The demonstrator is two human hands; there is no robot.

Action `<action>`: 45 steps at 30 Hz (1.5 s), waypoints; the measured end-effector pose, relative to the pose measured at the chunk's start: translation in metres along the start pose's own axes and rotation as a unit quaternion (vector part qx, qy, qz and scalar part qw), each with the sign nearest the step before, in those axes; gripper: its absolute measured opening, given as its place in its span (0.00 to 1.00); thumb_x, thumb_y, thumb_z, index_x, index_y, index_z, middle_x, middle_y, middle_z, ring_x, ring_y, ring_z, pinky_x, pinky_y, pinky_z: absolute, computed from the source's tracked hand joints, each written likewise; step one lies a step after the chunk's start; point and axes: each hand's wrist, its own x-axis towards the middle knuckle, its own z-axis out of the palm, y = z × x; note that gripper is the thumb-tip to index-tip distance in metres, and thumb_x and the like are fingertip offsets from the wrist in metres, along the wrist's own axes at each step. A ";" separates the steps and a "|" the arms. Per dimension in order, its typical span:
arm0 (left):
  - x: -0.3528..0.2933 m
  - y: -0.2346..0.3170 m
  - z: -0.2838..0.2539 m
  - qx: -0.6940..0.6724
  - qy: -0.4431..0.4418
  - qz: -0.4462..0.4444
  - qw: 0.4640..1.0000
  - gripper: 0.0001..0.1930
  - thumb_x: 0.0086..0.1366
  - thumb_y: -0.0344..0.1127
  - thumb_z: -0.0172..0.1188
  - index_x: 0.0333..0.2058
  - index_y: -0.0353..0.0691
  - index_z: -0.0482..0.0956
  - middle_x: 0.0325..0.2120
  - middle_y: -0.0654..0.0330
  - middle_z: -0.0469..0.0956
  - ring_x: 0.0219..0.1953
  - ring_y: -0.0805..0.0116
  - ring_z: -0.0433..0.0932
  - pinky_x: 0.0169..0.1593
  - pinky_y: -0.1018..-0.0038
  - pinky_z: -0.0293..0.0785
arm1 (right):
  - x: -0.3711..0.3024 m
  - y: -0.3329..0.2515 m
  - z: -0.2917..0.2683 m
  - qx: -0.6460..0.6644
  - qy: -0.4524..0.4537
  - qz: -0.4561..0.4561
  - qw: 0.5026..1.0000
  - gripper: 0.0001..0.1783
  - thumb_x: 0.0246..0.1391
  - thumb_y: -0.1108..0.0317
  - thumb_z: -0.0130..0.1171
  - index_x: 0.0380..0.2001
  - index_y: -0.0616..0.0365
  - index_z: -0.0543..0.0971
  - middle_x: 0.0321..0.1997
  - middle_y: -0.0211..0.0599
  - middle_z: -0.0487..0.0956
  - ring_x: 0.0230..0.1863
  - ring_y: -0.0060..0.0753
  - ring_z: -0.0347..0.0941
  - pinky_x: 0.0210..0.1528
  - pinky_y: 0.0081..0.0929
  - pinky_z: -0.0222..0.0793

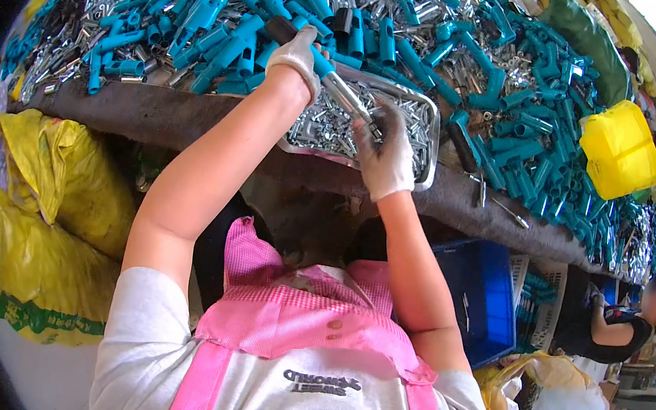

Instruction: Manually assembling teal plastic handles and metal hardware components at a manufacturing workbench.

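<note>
Gloved in white, my left hand is closed around a teal tubular handle with a black end; a silver metal tube runs from it down to the right. At the tube's lower end is my right hand, also gloved, with its fingers closed on the tip. Some small piece may be between those fingers, but it is too small to make out. Beneath both hands lies a metal tray full of small silver screws or bolts. Teal tubes are heaped just beyond my left hand.
A screwdriver-like tool lies near the table's brown front edge. To the right stand a yellow plastic container and, lower, a blue crate. Yellow sacks fill the left. Another person works at far right.
</note>
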 end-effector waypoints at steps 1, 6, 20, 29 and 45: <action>0.000 0.000 0.001 0.009 -0.009 0.017 1.000 0.11 0.59 0.40 0.58 0.32 0.41 0.66 0.22 0.62 0.67 0.22 0.67 0.68 0.27 0.67 0.70 | 0.002 0.009 0.000 0.007 -0.068 0.037 0.997 0.15 0.45 0.73 0.60 0.39 0.60 0.73 0.38 0.45 0.72 0.37 0.48 0.72 0.39 0.34 0.69; -0.002 -0.007 0.001 -0.017 -0.021 -0.006 1.000 0.10 0.59 0.39 0.58 0.31 0.41 0.67 0.22 0.61 0.67 0.22 0.68 0.68 0.27 0.69 0.71 | 0.001 0.011 -0.001 0.082 0.018 0.035 0.996 0.17 0.42 0.72 0.62 0.39 0.60 0.72 0.36 0.42 0.73 0.35 0.46 0.72 0.38 0.32 0.69; 0.031 -0.006 -0.019 0.031 -0.015 0.002 0.999 0.11 0.63 0.41 0.53 0.32 0.39 0.66 0.23 0.61 0.66 0.23 0.67 0.68 0.34 0.62 0.74 | -0.003 0.008 -0.001 0.097 0.025 -0.005 0.995 0.18 0.44 0.76 0.58 0.42 0.57 0.71 0.41 0.46 0.71 0.42 0.52 0.69 0.42 0.38 0.68; 0.036 0.009 -0.007 0.075 -0.068 -0.008 0.995 0.10 0.60 0.36 0.55 0.37 0.40 0.66 0.28 0.59 0.70 0.28 0.65 0.71 0.37 0.63 0.72 | -0.002 0.038 -0.014 -0.125 0.050 -0.063 0.989 0.11 0.42 0.74 0.58 0.33 0.54 0.76 0.43 0.41 0.71 0.42 0.47 0.69 0.44 0.37 0.67; -0.039 0.000 0.004 0.756 -0.439 0.146 0.462 0.32 0.54 0.44 0.60 0.56 0.39 0.62 0.50 0.49 0.70 0.52 0.59 0.69 0.55 0.71 0.62 | 0.034 0.062 -0.023 0.364 0.021 0.245 0.898 0.18 0.54 0.58 0.55 0.42 0.60 0.71 0.34 0.32 0.72 0.28 0.22 0.68 0.26 0.21 0.68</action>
